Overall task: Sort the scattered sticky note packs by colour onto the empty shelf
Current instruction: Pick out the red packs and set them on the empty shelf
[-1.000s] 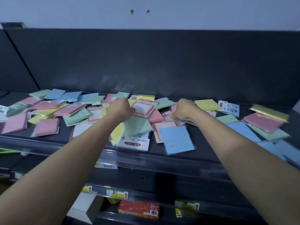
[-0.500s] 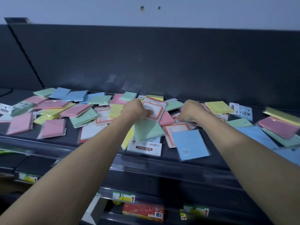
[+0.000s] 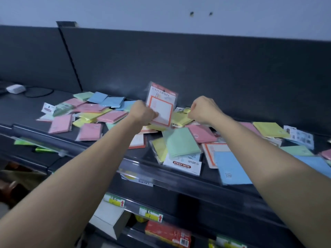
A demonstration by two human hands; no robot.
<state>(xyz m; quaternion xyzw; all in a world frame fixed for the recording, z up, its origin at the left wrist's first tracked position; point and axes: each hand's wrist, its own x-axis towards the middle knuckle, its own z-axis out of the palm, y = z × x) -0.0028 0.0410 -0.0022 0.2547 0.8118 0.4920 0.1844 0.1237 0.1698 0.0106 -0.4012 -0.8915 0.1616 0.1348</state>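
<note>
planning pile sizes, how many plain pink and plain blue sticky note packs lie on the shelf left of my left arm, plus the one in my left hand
Plain pink sticky note packs: 5
Plain blue sticky note packs: 3
White orange-bordered sticky note pack in left hand: 1
Total: 9

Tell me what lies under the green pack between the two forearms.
Under the green pack, a yellow pack pokes out at the left and a white STICKY NOTE card at the near edge. Anything beneath its middle is hidden.
</note>
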